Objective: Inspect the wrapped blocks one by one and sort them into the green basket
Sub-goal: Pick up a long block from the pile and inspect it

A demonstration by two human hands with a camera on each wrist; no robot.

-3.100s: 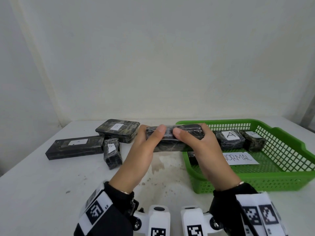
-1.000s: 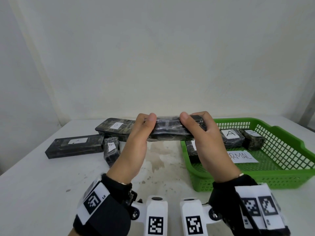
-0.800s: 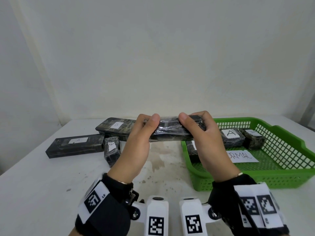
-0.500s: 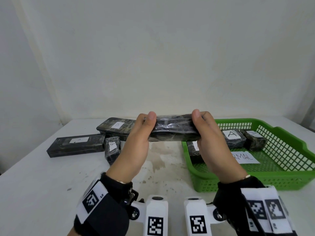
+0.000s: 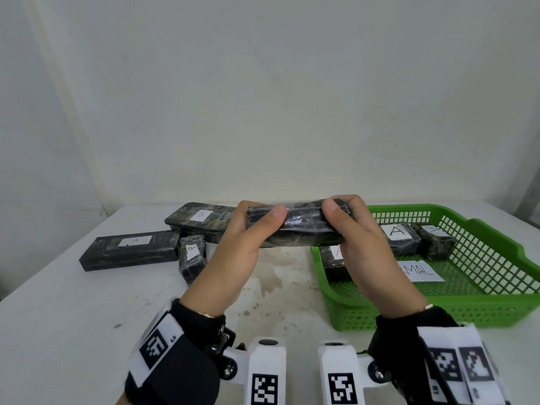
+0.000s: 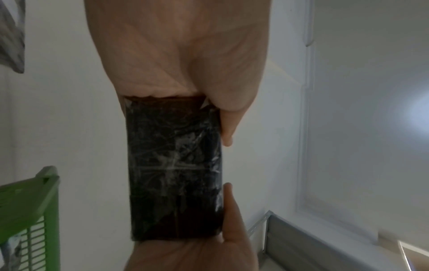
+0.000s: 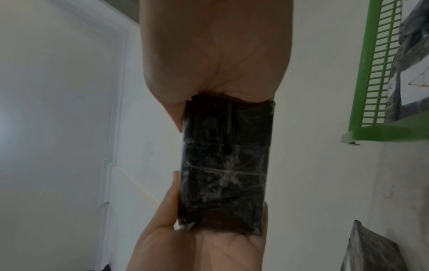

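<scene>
Nearest, the left hand and right hand each clasp one end of a wrapped block, held level above the table: inspection appears underway. Beyond, the green basket holds sorted blocks, so the next move likely calls for lowering this one inside.

Both ends of the dark plastic-wrapped long block are disappearing under the left hand and right hand; any label on it is facing away. The right hand is covering part of a wrapped block in the green mesh plastic basket and clipping the white paper sign to "RMAL". The wide flat block marked B is running behind the left hand. Wrist views are dim, with the basket cut by the edges.
</scene>
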